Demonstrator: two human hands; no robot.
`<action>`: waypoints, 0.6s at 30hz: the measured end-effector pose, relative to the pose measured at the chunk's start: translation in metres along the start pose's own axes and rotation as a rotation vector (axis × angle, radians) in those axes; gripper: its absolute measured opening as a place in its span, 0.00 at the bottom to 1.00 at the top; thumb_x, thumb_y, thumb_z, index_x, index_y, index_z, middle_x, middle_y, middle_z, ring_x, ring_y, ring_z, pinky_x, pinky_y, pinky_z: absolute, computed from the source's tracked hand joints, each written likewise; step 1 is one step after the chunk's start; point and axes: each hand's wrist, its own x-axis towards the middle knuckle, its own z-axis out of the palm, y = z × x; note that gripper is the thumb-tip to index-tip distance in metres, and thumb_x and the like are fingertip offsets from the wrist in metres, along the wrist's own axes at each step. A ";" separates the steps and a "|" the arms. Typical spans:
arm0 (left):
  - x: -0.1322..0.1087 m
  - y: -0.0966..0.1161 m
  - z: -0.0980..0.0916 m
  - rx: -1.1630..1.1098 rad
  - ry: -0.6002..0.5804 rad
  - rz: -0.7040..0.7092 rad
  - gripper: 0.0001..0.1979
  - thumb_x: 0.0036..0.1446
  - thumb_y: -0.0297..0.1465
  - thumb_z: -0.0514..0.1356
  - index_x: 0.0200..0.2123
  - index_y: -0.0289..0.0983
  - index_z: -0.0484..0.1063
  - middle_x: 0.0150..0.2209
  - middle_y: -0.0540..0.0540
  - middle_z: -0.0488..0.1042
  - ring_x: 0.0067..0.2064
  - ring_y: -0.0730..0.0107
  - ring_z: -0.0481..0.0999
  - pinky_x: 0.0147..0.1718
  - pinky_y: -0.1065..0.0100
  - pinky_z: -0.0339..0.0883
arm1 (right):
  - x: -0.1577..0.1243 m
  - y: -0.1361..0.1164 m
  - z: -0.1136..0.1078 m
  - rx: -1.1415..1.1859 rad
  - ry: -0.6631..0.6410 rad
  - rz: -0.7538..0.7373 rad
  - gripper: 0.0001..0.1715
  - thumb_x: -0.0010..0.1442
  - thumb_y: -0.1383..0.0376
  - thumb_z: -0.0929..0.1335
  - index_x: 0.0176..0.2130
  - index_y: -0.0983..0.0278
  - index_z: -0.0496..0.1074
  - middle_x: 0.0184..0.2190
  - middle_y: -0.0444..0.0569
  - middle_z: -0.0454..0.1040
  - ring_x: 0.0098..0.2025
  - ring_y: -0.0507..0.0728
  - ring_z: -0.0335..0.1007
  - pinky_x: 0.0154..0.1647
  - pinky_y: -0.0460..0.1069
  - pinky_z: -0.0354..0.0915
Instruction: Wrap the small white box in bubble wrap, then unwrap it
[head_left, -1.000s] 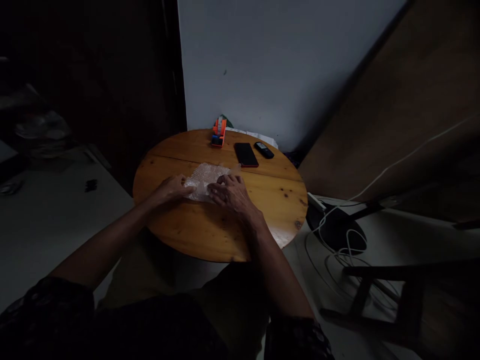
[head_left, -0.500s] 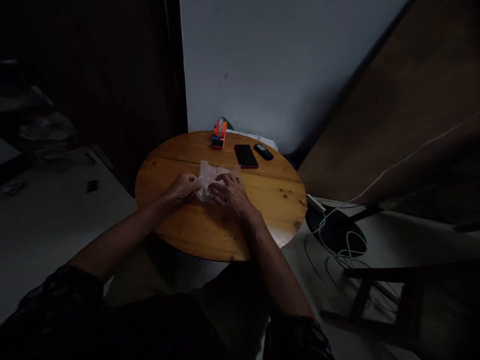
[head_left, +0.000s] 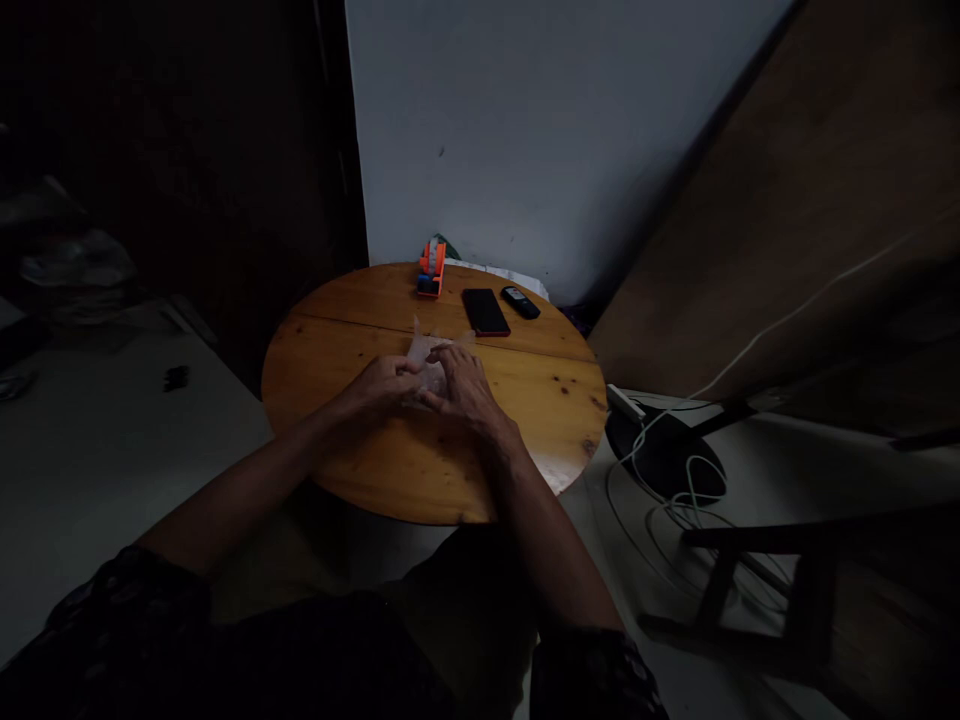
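A crumpled sheet of translucent bubble wrap (head_left: 429,376) lies near the middle of the round wooden table (head_left: 547,400). At its left side my left hand (head_left: 384,382) is closed, with thumb and fingers pinching the edge. My right hand (head_left: 466,388) rests over the right part of the wrap, its fingers curled and pressing it from above. Pointed ends of the plastic stick up beyond the hands. Whether anything lies inside the wrap is hidden.
At the table's far side stand an orange tape dispenser (head_left: 432,268), a flat black device with a red edge (head_left: 486,312) and a small dark keypad phone (head_left: 520,302). A dark wooden stool (head_left: 750,580) and loose white cable (head_left: 679,500) occupy the floor at right.
My left hand has moved right and inward over the wrap. The wrap is gathered into a smaller bundle between both hands. The view has shifted slightly.
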 end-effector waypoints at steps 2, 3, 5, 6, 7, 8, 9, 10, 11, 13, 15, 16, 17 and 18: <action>0.003 -0.001 0.000 0.147 -0.009 0.100 0.13 0.43 0.31 0.57 0.33 0.34 0.77 0.23 0.54 0.68 0.26 0.72 0.66 0.24 0.72 0.56 | -0.001 0.003 -0.003 0.040 -0.017 0.024 0.35 0.56 0.52 0.72 0.57 0.67 0.68 0.61 0.63 0.66 0.62 0.70 0.59 0.60 0.63 0.55; 0.005 -0.001 0.001 0.217 -0.016 0.150 0.12 0.44 0.32 0.56 0.30 0.34 0.76 0.22 0.53 0.67 0.27 0.72 0.66 0.25 0.71 0.55 | -0.002 0.005 -0.005 0.071 -0.027 0.034 0.37 0.55 0.52 0.73 0.59 0.66 0.67 0.62 0.62 0.65 0.64 0.70 0.58 0.61 0.63 0.55; 0.009 -0.002 0.002 0.327 -0.026 0.224 0.11 0.46 0.33 0.55 0.26 0.34 0.76 0.21 0.53 0.65 0.27 0.72 0.65 0.25 0.70 0.54 | -0.004 0.011 -0.011 0.160 -0.023 0.057 0.40 0.54 0.53 0.74 0.61 0.63 0.65 0.63 0.60 0.64 0.65 0.69 0.58 0.63 0.63 0.55; 0.011 -0.002 0.002 0.368 -0.036 0.241 0.12 0.47 0.34 0.55 0.26 0.34 0.76 0.21 0.53 0.64 0.27 0.71 0.65 0.26 0.70 0.53 | -0.005 0.014 -0.014 0.213 -0.005 0.074 0.39 0.54 0.54 0.73 0.61 0.62 0.65 0.63 0.58 0.65 0.65 0.68 0.59 0.64 0.63 0.55; 0.013 -0.002 0.003 0.406 -0.044 0.246 0.12 0.48 0.35 0.56 0.27 0.34 0.77 0.22 0.52 0.65 0.27 0.71 0.65 0.26 0.69 0.53 | -0.007 0.017 -0.017 0.263 0.021 0.095 0.37 0.55 0.55 0.73 0.60 0.61 0.66 0.62 0.56 0.66 0.64 0.66 0.61 0.64 0.62 0.57; 0.014 -0.002 0.003 0.448 -0.046 0.242 0.12 0.48 0.35 0.57 0.29 0.35 0.77 0.22 0.52 0.66 0.27 0.70 0.66 0.27 0.69 0.54 | -0.009 0.019 -0.020 0.303 0.047 0.121 0.33 0.56 0.55 0.72 0.59 0.60 0.68 0.61 0.55 0.68 0.63 0.65 0.63 0.62 0.61 0.59; 0.016 -0.003 0.003 0.495 -0.045 0.236 0.12 0.49 0.36 0.58 0.31 0.35 0.78 0.23 0.51 0.68 0.28 0.69 0.67 0.27 0.69 0.54 | -0.011 0.021 -0.022 0.328 0.065 0.154 0.30 0.57 0.55 0.72 0.56 0.60 0.69 0.59 0.54 0.70 0.60 0.64 0.66 0.61 0.60 0.61; 0.017 -0.003 0.003 0.547 -0.041 0.233 0.12 0.50 0.36 0.58 0.32 0.36 0.78 0.24 0.50 0.69 0.28 0.68 0.68 0.28 0.68 0.55 | -0.015 0.022 -0.024 0.337 0.076 0.196 0.28 0.57 0.55 0.72 0.54 0.61 0.71 0.57 0.54 0.72 0.57 0.63 0.69 0.58 0.59 0.63; 0.018 -0.005 0.003 0.600 -0.032 0.242 0.12 0.51 0.36 0.58 0.32 0.37 0.78 0.26 0.49 0.71 0.29 0.67 0.69 0.29 0.68 0.56 | -0.018 0.023 -0.026 0.329 0.080 0.246 0.26 0.57 0.55 0.72 0.53 0.62 0.72 0.55 0.54 0.73 0.54 0.62 0.70 0.56 0.58 0.65; 0.021 -0.008 0.003 0.684 -0.013 0.300 0.12 0.53 0.37 0.58 0.32 0.37 0.78 0.29 0.47 0.73 0.32 0.65 0.71 0.31 0.67 0.58 | -0.025 0.020 -0.029 0.285 0.082 0.349 0.24 0.57 0.56 0.72 0.51 0.63 0.73 0.52 0.55 0.75 0.50 0.61 0.72 0.52 0.57 0.67; 0.023 -0.013 0.001 0.708 -0.006 0.379 0.12 0.54 0.38 0.59 0.33 0.37 0.79 0.34 0.45 0.74 0.36 0.63 0.73 0.34 0.66 0.61 | -0.031 0.014 -0.032 0.238 0.094 0.431 0.22 0.57 0.56 0.72 0.49 0.64 0.73 0.50 0.55 0.77 0.49 0.61 0.73 0.49 0.56 0.68; 0.025 -0.015 0.000 0.703 -0.010 0.413 0.12 0.55 0.38 0.59 0.34 0.37 0.79 0.36 0.45 0.75 0.37 0.63 0.73 0.35 0.66 0.63 | -0.032 0.010 -0.034 0.218 0.100 0.462 0.22 0.57 0.56 0.71 0.49 0.64 0.73 0.49 0.55 0.77 0.48 0.61 0.74 0.48 0.55 0.68; 0.026 -0.018 0.000 0.693 -0.017 0.439 0.13 0.55 0.38 0.59 0.36 0.37 0.79 0.38 0.44 0.74 0.38 0.63 0.73 0.37 0.66 0.64 | -0.032 0.006 -0.034 0.203 0.103 0.494 0.23 0.57 0.56 0.71 0.49 0.64 0.73 0.47 0.55 0.78 0.47 0.61 0.74 0.47 0.55 0.68; 0.026 -0.020 -0.001 0.681 -0.027 0.454 0.13 0.55 0.38 0.60 0.37 0.37 0.79 0.38 0.44 0.74 0.38 0.63 0.73 0.38 0.65 0.65 | -0.030 0.002 -0.035 0.189 0.101 0.526 0.23 0.57 0.56 0.71 0.50 0.64 0.73 0.45 0.54 0.79 0.45 0.60 0.75 0.45 0.54 0.68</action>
